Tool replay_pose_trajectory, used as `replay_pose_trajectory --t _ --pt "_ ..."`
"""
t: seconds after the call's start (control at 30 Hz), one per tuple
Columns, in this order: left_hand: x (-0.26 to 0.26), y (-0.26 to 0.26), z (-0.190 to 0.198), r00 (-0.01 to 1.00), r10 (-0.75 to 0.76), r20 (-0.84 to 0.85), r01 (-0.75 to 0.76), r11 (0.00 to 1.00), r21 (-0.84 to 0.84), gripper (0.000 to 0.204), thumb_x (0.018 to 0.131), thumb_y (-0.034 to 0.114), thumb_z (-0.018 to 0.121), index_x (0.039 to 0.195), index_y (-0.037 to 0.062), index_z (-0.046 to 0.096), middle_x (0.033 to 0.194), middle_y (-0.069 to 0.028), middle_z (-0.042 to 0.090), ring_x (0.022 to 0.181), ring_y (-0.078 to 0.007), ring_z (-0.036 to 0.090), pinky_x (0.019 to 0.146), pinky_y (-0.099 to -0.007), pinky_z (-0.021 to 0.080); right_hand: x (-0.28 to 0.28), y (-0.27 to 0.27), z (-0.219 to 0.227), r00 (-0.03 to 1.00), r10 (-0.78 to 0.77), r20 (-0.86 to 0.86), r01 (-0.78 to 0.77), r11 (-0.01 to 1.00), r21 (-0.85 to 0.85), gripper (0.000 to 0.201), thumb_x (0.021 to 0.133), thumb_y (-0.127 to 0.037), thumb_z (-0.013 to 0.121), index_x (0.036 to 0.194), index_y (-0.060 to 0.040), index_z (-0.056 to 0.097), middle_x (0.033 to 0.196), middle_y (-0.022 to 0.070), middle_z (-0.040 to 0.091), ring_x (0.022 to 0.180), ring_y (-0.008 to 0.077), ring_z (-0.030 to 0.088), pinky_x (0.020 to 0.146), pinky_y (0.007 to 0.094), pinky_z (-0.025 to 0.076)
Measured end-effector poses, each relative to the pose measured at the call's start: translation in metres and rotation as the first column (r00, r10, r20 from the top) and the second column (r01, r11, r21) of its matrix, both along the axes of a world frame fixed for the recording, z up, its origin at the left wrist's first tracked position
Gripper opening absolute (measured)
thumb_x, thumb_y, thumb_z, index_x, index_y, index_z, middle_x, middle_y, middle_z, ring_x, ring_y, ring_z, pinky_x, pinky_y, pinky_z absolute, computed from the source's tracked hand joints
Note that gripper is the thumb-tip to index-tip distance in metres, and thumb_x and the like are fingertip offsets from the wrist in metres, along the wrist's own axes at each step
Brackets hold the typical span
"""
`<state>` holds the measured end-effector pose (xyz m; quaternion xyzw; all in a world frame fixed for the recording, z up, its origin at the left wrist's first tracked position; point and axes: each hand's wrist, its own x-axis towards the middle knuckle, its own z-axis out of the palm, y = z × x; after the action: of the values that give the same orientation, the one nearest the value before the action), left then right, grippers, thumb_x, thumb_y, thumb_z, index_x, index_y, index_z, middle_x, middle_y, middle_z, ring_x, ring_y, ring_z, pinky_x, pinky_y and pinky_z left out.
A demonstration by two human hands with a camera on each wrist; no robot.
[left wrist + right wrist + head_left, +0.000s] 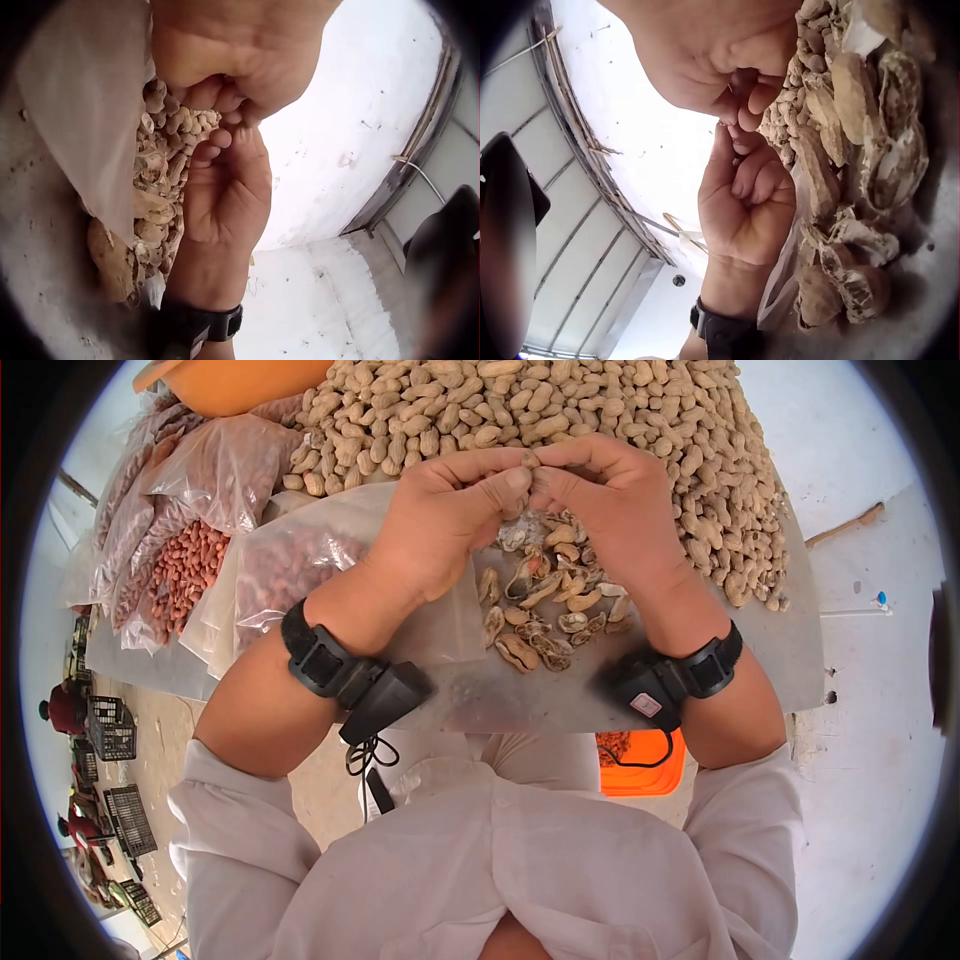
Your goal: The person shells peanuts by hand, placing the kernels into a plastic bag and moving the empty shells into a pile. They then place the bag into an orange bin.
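Both hands meet fingertip to fingertip above the table in the head view. The left hand (440, 515) and the right hand (625, 510) pinch a small brownish peanut (530, 461) between thumbs and index fingers; the fingers cover most of it. Under the hands lie opened peanut shells (560, 580). In the left wrist view the right hand (227, 199) touches the left hand (240, 56) at the fingertips. The right wrist view has the left hand (746, 206) below the right hand (712, 64), with what they pinch hidden.
A large heap of unshelled peanuts (700, 470) covers the table's far side. To the left are bags of red kernels (185, 575), a clear plastic bag (290, 575) and an orange basin (235, 382). An orange container (655, 765) stands below the table edge. Crates (110, 728) and people are far left.
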<state>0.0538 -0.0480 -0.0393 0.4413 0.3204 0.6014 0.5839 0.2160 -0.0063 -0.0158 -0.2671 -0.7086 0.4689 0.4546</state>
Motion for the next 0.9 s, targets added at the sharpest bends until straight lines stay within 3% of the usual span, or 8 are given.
replay_pose_trajectory --t 0.13,0.23,0.33,0.43,0.53,0.73,0.9 --pt "0.0008 0.0005 0.0010 0.992 0.021 -0.123 -0.016 0.999 0.046 0.023 0.084 0.010 0.061 0.103 -0.0029 0.060 0.080 -0.0052 0.063 0.061 -0.0065 0.051 0.049 -0.0162 0.037 0.0005 -0.0025 0.0038 0.997 0.022 0.069 -0.024 0.999 0.032 0.014 0.077 0.000 0.061 0.090 0.0067 0.061 0.075 0.0104 0.065 0.067 0.0133 0.063 0.062 0.0226 0.051" --pt "0.0042 0.0039 -0.0070 0.993 0.085 -0.087 -0.065 0.976 0.208 0.023 0.084 0.010 0.060 0.103 -0.0027 0.060 0.080 -0.0057 0.064 0.065 -0.0083 0.056 0.054 -0.0173 0.043 0.0001 -0.0028 0.0036 0.997 0.075 -0.007 -0.075 0.996 -0.049 0.022 0.076 0.000 0.063 0.097 0.0079 0.059 0.079 0.0104 0.064 0.072 0.0144 0.063 0.064 0.0223 0.051" --pt "0.0013 0.0054 -0.0070 0.972 0.149 -0.184 -0.100 0.964 0.248 0.022 0.085 0.010 0.059 0.102 -0.0041 0.060 0.080 -0.0063 0.064 0.068 -0.0095 0.059 0.059 -0.0194 0.047 0.0001 -0.0003 0.0021 0.980 0.137 -0.145 -0.166 0.963 -0.210 0.030 0.075 -0.003 0.065 0.102 0.0083 0.057 0.080 0.0094 0.063 0.070 0.0134 0.062 0.062 0.0224 0.051" --pt "0.0026 -0.0036 0.0006 0.896 0.258 -0.362 -0.125 0.927 0.353 0.018 0.084 0.010 0.060 0.095 -0.0040 0.062 0.076 -0.0042 0.063 0.065 -0.0072 0.055 0.056 -0.0194 0.045 0.0009 0.0007 0.0015 0.976 0.196 -0.091 -0.213 0.945 -0.250 0.033 0.075 -0.006 0.068 0.103 0.0088 0.058 0.078 0.0089 0.062 0.065 0.0119 0.059 0.061 0.0221 0.051" --pt "-0.0014 -0.0012 -0.0028 0.804 0.354 -0.477 -0.145 0.896 0.420 0.014 0.082 0.009 0.062 0.088 -0.0030 0.064 0.071 -0.0015 0.061 0.061 -0.0051 0.051 0.053 -0.0188 0.041 -0.0002 -0.0024 0.0011 0.986 0.166 -0.004 -0.161 0.952 -0.261 0.034 0.076 -0.009 0.068 0.102 0.0086 0.058 0.076 0.0086 0.062 0.061 0.0110 0.056 0.056 0.0226 0.051" --pt "0.0009 -0.0031 -0.0015 0.848 0.329 -0.416 -0.158 0.906 0.394 0.011 0.081 0.008 0.062 0.084 -0.0016 0.064 0.068 0.0003 0.060 0.060 -0.0040 0.048 0.052 -0.0190 0.040 -0.0022 -0.0061 -0.0011 0.989 0.145 -0.039 -0.150 0.946 -0.288 0.031 0.076 -0.010 0.068 0.102 0.0062 0.060 0.072 0.0076 0.061 0.061 0.0114 0.057 0.046 0.0240 0.050" --pt "-0.0006 -0.0018 -0.0015 0.934 0.139 -0.329 -0.096 0.985 0.143 0.010 0.083 0.011 0.062 0.086 0.0029 0.066 0.071 -0.0003 0.061 0.065 -0.0051 0.051 0.058 -0.0184 0.042 0.0037 0.0031 0.0013 0.970 0.224 0.091 -0.215 0.972 -0.099 0.026 0.079 -0.009 0.064 0.105 -0.0038 0.062 0.074 0.0081 0.061 0.065 0.0131 0.060 0.050 0.0242 0.052"
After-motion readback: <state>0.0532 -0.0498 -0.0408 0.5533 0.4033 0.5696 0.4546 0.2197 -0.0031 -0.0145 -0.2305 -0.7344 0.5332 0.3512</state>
